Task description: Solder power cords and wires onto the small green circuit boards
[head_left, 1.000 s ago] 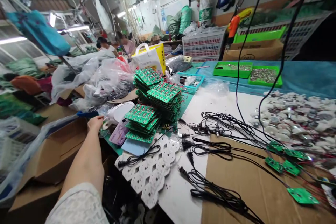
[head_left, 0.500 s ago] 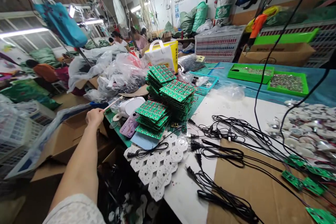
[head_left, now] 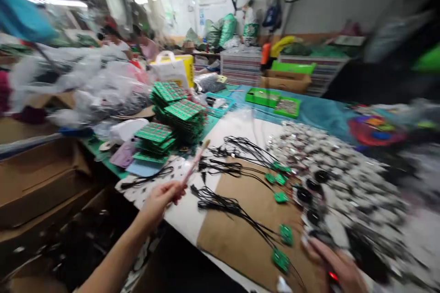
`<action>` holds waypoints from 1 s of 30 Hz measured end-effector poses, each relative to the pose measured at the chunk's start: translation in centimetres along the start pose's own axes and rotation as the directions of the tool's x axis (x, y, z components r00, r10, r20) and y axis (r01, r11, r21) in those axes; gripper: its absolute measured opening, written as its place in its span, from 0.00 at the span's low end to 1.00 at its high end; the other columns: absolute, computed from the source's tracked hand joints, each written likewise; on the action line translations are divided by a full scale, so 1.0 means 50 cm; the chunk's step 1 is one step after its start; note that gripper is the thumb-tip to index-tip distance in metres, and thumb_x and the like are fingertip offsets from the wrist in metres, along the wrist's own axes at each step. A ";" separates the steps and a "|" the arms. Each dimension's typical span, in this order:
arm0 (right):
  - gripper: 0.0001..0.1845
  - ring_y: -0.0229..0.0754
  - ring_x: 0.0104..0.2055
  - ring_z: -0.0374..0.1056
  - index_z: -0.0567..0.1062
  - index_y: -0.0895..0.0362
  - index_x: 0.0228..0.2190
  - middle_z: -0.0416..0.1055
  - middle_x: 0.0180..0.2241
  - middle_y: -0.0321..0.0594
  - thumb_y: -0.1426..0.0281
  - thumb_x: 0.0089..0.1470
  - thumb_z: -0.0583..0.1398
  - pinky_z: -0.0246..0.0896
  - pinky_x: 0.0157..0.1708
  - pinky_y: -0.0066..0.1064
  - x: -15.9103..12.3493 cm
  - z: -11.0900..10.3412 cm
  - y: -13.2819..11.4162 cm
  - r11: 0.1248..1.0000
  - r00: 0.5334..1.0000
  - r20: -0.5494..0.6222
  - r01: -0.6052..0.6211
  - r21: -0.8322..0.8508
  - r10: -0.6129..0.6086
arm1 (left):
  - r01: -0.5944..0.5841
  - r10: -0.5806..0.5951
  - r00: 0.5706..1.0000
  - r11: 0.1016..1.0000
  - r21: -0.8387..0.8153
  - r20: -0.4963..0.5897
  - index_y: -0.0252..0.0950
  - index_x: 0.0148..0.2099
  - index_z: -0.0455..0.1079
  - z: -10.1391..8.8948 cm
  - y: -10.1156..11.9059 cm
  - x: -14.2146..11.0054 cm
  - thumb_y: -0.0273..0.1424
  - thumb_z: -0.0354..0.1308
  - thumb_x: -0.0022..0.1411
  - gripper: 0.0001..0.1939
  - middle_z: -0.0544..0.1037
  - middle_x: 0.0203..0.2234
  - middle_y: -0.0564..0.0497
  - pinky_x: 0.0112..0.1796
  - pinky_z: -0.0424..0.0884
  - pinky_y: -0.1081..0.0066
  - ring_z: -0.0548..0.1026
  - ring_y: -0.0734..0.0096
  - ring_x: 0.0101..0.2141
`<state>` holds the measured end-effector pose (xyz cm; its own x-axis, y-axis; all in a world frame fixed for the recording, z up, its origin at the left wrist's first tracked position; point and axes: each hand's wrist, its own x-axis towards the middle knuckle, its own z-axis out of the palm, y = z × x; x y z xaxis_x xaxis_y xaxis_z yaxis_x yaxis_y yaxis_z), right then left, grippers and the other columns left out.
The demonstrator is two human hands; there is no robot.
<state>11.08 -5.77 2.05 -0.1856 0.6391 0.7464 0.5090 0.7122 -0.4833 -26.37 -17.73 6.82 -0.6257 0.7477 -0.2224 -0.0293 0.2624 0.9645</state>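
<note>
My left hand (head_left: 161,200) is closed round the end of a thin pink stick (head_left: 194,163), which points up and to the right over the table's near edge. It hovers beside black cables (head_left: 223,171) and a white perforated sheet (head_left: 144,190). My right hand (head_left: 335,265) shows at the bottom right, blurred, resting by small green circuit boards (head_left: 282,233) on a brown cardboard sheet (head_left: 240,224); something red shows under it, and its fingers are smeared.
Stacks of green circuit boards (head_left: 172,114) stand at the left-centre. A heap of small white round parts (head_left: 343,169) covers the right. Green trays (head_left: 271,98) lie at the back, cardboard boxes (head_left: 37,178) at the left. People sit far behind plastic bags (head_left: 92,87).
My left hand has lifted the pink stick from beside the boxes and carried it right, over the table. The view has swung right; my right hand has come into view.
</note>
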 end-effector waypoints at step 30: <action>0.14 0.39 0.36 0.73 0.74 0.52 0.45 0.72 0.36 0.38 0.80 0.60 0.61 0.73 0.38 0.30 -0.099 -0.128 -0.009 0.943 0.918 0.216 -0.314 -0.113 0.332 | -0.851 0.290 0.447 0.429 0.302 0.847 0.37 0.39 0.78 0.470 -0.064 -0.009 0.32 0.57 0.69 0.09 0.79 0.36 0.45 0.40 0.68 0.65 0.74 0.63 0.37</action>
<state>17.14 -11.11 1.52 -0.1832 0.8860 0.4260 0.6329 0.4379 -0.6385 -7.67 -4.54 0.47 0.3720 0.9263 0.0598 0.7559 -0.3397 0.5597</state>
